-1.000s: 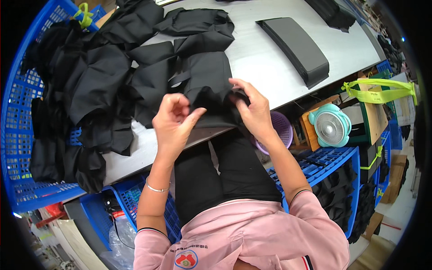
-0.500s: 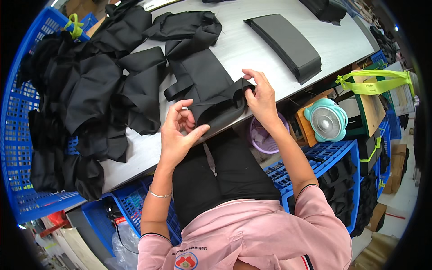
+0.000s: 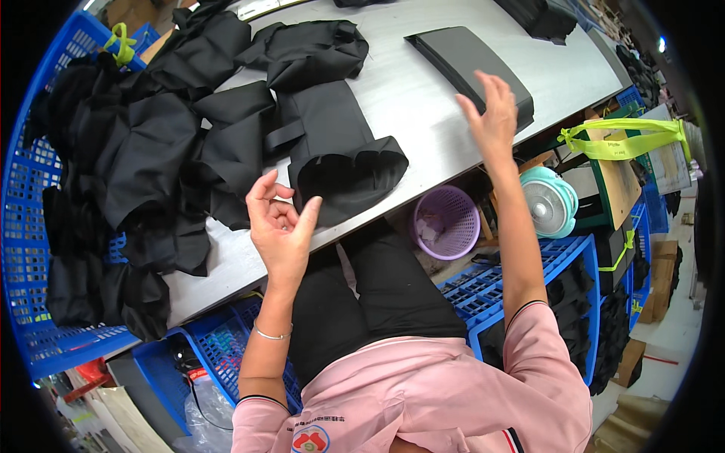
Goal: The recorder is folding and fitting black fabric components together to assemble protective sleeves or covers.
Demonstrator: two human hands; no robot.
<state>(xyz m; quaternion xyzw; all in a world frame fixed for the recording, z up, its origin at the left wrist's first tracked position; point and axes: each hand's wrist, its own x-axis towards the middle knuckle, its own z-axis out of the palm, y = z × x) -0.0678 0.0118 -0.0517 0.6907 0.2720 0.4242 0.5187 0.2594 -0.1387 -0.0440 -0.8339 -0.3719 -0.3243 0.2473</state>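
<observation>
A sewn black fabric piece (image 3: 332,121) lies on the table in front of me, its near end standing up as an open, curled pocket. My left hand (image 3: 281,226) hovers by the near left corner of that piece, fingers loosely curled and thumb apart, with nothing in it. Over to the right, my right hand (image 3: 495,121) is stretched out with fingers spread, above the near part of a neat stack of flat black panels (image 3: 472,64). Whether its fingertips touch the stack I cannot tell.
Black fabric pieces (image 3: 151,151) heap over the table's left side and a blue crate (image 3: 30,204). Another dark stack (image 3: 540,19) sits at the far right. Below the table edge are a purple basket (image 3: 445,223), a turquoise fan (image 3: 549,202) and a blue crate (image 3: 529,279) of black pieces.
My right hand has let go of the fabric piece's right corner and moved right and away to the panel stack. My left hand has shifted slightly left. The pocket end now stands open.
</observation>
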